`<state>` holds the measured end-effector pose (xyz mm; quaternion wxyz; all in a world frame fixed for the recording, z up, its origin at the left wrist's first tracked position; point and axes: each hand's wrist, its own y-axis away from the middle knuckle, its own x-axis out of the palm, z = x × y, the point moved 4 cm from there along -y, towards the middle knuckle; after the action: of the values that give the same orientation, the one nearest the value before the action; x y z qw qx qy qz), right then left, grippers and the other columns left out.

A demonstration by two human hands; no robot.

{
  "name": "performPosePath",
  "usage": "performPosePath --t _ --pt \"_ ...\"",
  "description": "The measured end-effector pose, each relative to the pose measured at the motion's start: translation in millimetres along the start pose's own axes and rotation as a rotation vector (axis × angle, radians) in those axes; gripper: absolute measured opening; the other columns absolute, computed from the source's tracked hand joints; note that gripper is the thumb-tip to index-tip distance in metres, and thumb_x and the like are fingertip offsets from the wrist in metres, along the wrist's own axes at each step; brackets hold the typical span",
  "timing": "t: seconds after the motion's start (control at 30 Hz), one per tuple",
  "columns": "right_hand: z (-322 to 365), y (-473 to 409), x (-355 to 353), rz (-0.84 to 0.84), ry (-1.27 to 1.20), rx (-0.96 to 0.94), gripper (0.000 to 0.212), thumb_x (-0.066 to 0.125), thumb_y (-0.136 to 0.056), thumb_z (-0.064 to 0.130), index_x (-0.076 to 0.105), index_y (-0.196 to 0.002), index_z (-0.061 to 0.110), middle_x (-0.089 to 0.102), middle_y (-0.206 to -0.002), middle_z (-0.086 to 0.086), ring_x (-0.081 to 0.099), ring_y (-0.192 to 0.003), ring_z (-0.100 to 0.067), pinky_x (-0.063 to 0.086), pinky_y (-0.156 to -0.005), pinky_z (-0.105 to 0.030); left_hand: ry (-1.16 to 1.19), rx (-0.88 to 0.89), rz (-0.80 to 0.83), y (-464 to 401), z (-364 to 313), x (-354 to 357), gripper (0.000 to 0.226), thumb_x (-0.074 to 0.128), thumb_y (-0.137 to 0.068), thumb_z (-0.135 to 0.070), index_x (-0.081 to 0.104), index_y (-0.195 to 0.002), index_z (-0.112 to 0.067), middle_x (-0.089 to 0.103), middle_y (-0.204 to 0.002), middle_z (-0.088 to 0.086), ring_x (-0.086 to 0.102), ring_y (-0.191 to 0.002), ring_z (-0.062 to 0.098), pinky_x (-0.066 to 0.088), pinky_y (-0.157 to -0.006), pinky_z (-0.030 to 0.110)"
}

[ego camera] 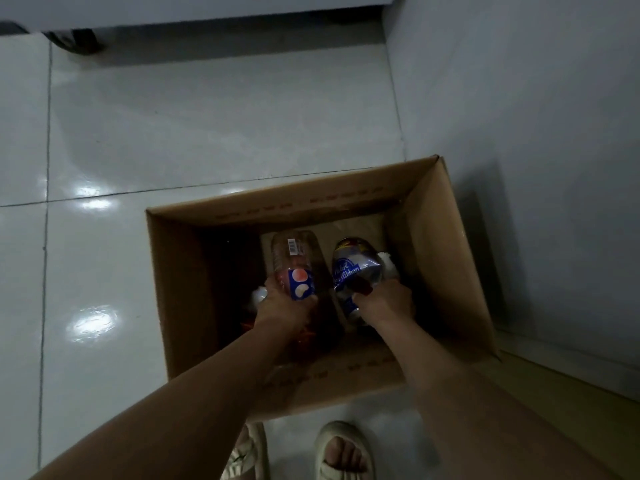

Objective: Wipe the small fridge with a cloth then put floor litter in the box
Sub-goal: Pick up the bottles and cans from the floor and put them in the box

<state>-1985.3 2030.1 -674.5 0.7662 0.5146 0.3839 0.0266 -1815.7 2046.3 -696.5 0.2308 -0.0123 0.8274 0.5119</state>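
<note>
An open cardboard box [446,237] stands on the white tiled floor by the wall. Both my hands are down inside it. My left hand [282,306] grips a clear plastic bottle [294,258] with a blue and pink label, its base pointing away from me. My right hand [386,301] holds a crushed blue and silver can [353,268] together with some white crumpled paper [389,266]. More litter lies dark and hard to make out at the box's bottom left. No cloth is in view.
A grey wall [536,116] runs along the right, close to the box. The underside of a white appliance or cabinet [207,8] shows at the top, with a dark foot [76,41] beneath. My sandalled feet [343,452] stand just behind the box.
</note>
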Motion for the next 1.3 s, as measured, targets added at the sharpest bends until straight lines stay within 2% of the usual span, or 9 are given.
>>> performPosePath --t 0.1,0.23,0.43,0.7,0.83,0.93,1.03,1.1,1.3 --pt "-1.4 -2.4 3.0 0.037 -0.043 0.010 0.055 0.058 -0.091 0.027 0.039 -0.139 0.011 0.048 -0.136 -0.012 0.054 -0.116 -0.028 0.048 -0.089 -0.030 -0.086 0.030 -0.009 1.2 -2.5 1.0 0.082 0.064 -0.085 -0.033 0.011 -0.148 -0.022 0.051 -0.133 0.011 0.057 -0.106 0.026 0.045 -0.075 0.032" --pt "-2.8 16.6 -9.6 0.050 -0.093 0.032 0.057 0.056 -0.091 0.027 0.032 -0.142 0.013 0.054 -0.127 -0.009 0.058 -0.091 -0.019 0.041 -0.065 -0.021 -0.137 0.018 0.018 27.8 -13.3 -7.4 0.088 0.061 -0.087 -0.034 0.002 -0.149 -0.019 0.036 -0.146 0.014 0.046 -0.125 0.030 0.044 -0.087 0.035" --pt "8.2 83.7 -46.6 0.029 0.024 -0.031 0.035 0.058 -0.090 0.029 0.044 -0.119 0.016 0.047 -0.075 0.006 0.052 -0.067 -0.010 0.045 -0.059 -0.025 -0.112 0.019 -0.031 95.5 -47.4 -50.2 0.078 0.062 -0.088 -0.027 0.012 -0.148 -0.018 0.041 -0.142 0.015 0.048 -0.123 0.030 0.046 -0.090 0.035" --pt "47.7 216.9 -121.3 0.055 0.012 -0.115 0.066 0.064 -0.087 0.024 0.027 -0.141 0.014 0.053 -0.125 -0.008 0.058 -0.104 -0.021 0.051 -0.087 -0.034 -0.054 0.082 -0.078 219.0 -100.3 -128.5 0.081 0.064 -0.086 -0.028 0.014 -0.147 -0.016 0.049 -0.137 0.012 0.051 -0.120 0.027 0.045 -0.090 0.033" --pt "73.7 288.0 -167.0 0.023 0.065 -0.264 0.060 0.061 -0.088 0.028 0.031 -0.137 0.011 0.053 -0.125 -0.007 0.057 -0.100 -0.017 0.046 -0.067 -0.020 0.004 0.122 -0.112 291.2 -128.2 -172.9 0.081 0.065 -0.085 -0.030 0.016 -0.147 -0.014 0.045 -0.141 0.012 0.046 -0.126 0.028 0.042 -0.099 0.037" --pt "95.3 347.3 -202.9 -0.022 0.063 -0.345 0.064 0.065 -0.085 0.029 0.031 -0.137 0.012 0.054 -0.124 -0.004 0.059 -0.099 -0.017 0.049 -0.073 -0.024 0.058 0.164 -0.145 352.4 -148.9 -212.2 0.076 0.065 -0.084 -0.028 0.022 -0.145 -0.013 0.050 -0.136 0.013 0.049 -0.123 0.030 0.044 -0.100 0.039" --pt "115.0 402.0 -232.7 -0.070 0.057 -0.402 0.062 0.065 -0.084 0.031 0.033 -0.134 0.014 0.055 -0.103 0.003 0.054 -0.067 -0.004 0.043 -0.051 -0.017 0.126 0.198 -0.193 412.9 -163.4 -254.7 0.077 0.064 -0.086 -0.025 0.017 -0.146 -0.015 0.045 -0.140 0.016 0.045 -0.127 0.032 0.044 -0.100 0.042" --pt "125.3 435.8 -246.4 -0.088 0.078 -0.435 0.065 0.064 -0.084 0.034 0.030 -0.135 0.014 0.055 -0.111 -0.001 0.054 -0.065 -0.005 0.039 -0.044 -0.016 0.150 0.233 -0.232 449.5 -168.3 -282.9 0.078 0.064 -0.087 -0.025 0.016 -0.147 -0.015 0.040 -0.144 0.017 0.042 -0.130 0.032 0.043 -0.102 0.041" --pt "167.1 536.9 -259.2 -0.088 0.126 -0.579 0.078 0.062 -0.084 0.036 0.016 -0.143 0.013 0.038 -0.141 -0.010 0.045 -0.123 -0.028 0.044 -0.092 -0.033 0.282 0.272 -0.328 538.2 -156.6 -362.2 0.076 0.062 -0.088 -0.025 0.016 -0.148 -0.016 0.037 -0.146 0.017 0.040 -0.131 0.033 0.039 -0.102 0.041"
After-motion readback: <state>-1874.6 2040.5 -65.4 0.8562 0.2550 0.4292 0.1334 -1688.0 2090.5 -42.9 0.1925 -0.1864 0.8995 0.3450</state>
